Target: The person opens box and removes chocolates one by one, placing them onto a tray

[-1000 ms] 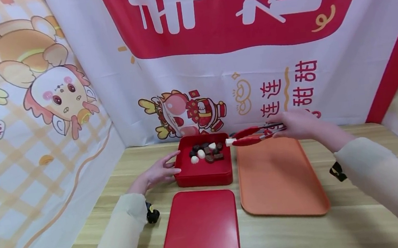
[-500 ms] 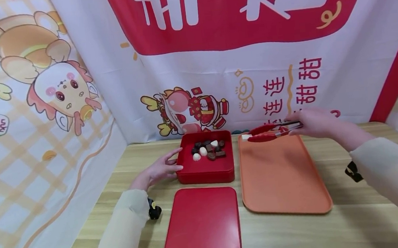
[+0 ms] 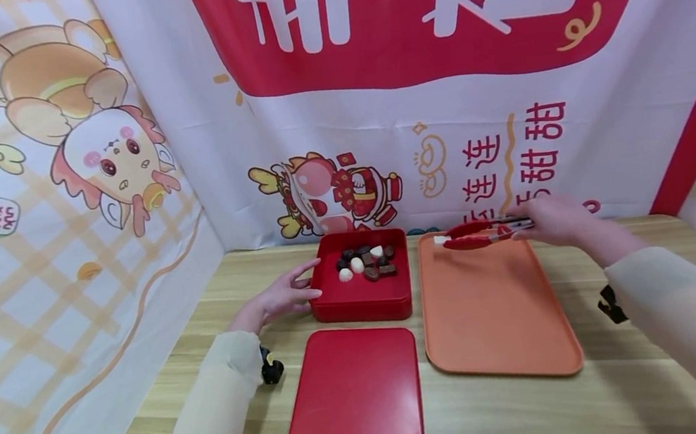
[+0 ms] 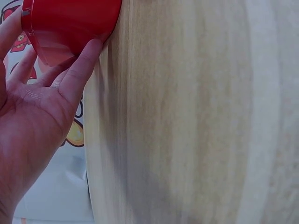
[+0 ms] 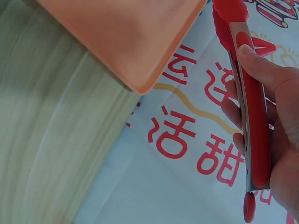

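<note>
My right hand (image 3: pixel 552 220) grips red-and-metal tongs (image 3: pixel 483 234), thumb along one arm and fingers round the other in the right wrist view. At the tongs' red tips is a small white chocolate (image 3: pixel 439 240), close over the far left corner of the orange tray (image 3: pixel 501 314). Left of the tray stands a red square box (image 3: pixel 363 311) with several dark, brown and white chocolates (image 3: pixel 368 260) inside. The spread fingers of my left hand (image 3: pixel 280 296) touch the box's left side. From the left wrist, they lie along the box's outer wall.
A flat red lid (image 3: pixel 354 394) lies on the wooden table (image 3: pixel 471 416) in front of the box. A printed cloth backdrop (image 3: pixel 326 127) hangs right behind the box and tray, and another printed cloth (image 3: pixel 63 289) runs along the left side.
The right hand has carried the tongs and white chocolate rightward, from the box's right rim to over the tray's far left corner. The left hand stays at the box.
</note>
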Available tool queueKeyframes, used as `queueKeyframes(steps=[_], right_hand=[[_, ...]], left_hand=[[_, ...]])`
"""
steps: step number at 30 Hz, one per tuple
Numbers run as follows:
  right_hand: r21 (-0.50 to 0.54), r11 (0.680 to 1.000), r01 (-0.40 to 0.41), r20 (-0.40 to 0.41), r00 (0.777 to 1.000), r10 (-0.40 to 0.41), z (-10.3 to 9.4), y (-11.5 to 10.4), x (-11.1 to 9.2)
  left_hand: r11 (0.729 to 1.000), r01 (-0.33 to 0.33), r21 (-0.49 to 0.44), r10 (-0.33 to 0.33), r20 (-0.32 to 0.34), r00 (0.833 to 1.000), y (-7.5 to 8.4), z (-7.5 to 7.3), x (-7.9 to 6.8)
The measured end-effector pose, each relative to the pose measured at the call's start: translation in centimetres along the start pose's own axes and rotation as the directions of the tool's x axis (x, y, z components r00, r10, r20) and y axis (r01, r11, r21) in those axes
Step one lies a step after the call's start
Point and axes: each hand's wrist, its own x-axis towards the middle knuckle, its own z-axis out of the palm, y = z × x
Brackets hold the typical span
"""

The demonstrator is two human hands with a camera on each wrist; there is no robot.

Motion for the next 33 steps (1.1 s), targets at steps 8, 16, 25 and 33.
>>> queueKeyframes(steps=[8,16,25,33], right_hand=[[0.026,1.000,0.000,0.019,1.000,0.000,1.0,-0.1,0.7],[0.052,0.999,-0.008,0.051,0.999,0.005,1.7,-0.6,1.2],[0.042,0.998,-0.053,0.066,0.997,0.050,2.4,-0.4,1.2],[0.040,0.997,-0.068,0.062,0.996,0.065,2.4,-0.4,1.1]], left_hand=[[1.000,-0.003,0.004,0.003,0.001,1.000,0.1,0.1,0.1],[1.000,0.000,0.025,0.000,-0.007,1.000,-0.3,0.0,0.0],[1.000,0.007,0.030,-0.007,-0.009,1.000,-0.5,-0.1,0.1],[1.000,-0.004,0.029,0.004,0.001,1.000,-0.3,-0.1,-0.1]])
